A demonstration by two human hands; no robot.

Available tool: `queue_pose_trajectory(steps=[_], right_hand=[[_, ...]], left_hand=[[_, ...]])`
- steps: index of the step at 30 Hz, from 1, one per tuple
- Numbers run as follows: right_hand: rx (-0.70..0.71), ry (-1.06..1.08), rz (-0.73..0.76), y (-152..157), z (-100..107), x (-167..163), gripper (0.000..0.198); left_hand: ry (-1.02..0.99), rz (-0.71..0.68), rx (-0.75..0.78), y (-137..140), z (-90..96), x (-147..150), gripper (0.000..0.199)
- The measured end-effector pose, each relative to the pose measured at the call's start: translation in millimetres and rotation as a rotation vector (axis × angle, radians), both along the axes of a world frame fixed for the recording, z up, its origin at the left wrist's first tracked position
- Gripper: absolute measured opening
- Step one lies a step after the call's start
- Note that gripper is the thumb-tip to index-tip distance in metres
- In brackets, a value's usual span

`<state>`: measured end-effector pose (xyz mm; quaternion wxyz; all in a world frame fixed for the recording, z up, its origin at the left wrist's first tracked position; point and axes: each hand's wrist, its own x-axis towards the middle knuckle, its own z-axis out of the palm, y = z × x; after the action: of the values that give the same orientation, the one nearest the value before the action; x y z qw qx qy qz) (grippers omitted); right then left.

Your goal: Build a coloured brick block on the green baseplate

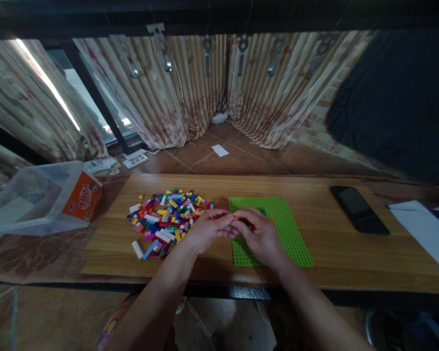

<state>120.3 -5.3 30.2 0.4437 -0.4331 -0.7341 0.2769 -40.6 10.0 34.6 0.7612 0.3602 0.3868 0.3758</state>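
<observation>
My left hand (212,228) and my right hand (260,235) meet over the left edge of a green studded baseplate (292,243). Their fingertips pinch a small orange toy brick (235,217), mostly covered by the fingers. Under the curled fingers of my right hand a bit of a red brick (252,227) shows; whether it is held or lies on the plate I cannot tell. Just behind that hand, a dark green piece (263,212) is partly visible on the plate. A loose pile of many-coloured bricks (164,219) spreads beside my left hand.
The wooden board (336,263) carries everything, with a black phone (359,209) at its right. A clear plastic box (40,195) with an orange label stands left of the board. White paper (420,229) lies at the far right. A dark bar with hanging metal clips (207,56) crosses above.
</observation>
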Motion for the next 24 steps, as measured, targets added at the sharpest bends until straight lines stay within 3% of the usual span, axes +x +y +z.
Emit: queue_pose_trajectory(steps=[6, 12, 17, 24], right_hand=[[-0.020, 0.051, -0.017, 0.5, -1.8, -3.6, 0.012], [-0.019, -0.034, 0.012, 3.1, -4.4, -1.6, 0.012], [0.022, -0.100, 0.009, 2.2, -5.5, -0.8, 0.011], [0.092, -0.160, -0.063, -0.7, -7.1, -10.2, 0.015]], left_hand=[[-0.062, 0.015, -0.060, -1.1, -1.3, -3.5, 0.039], [-0.055, 0.050, -0.052, 0.5, -4.2, -3.8, 0.041], [0.032, 0.020, -0.040, 1.9, -4.2, -5.2, 0.042], [-0.022, -0.006, -0.076, 1.9, -6.1, -6.0, 0.040]])
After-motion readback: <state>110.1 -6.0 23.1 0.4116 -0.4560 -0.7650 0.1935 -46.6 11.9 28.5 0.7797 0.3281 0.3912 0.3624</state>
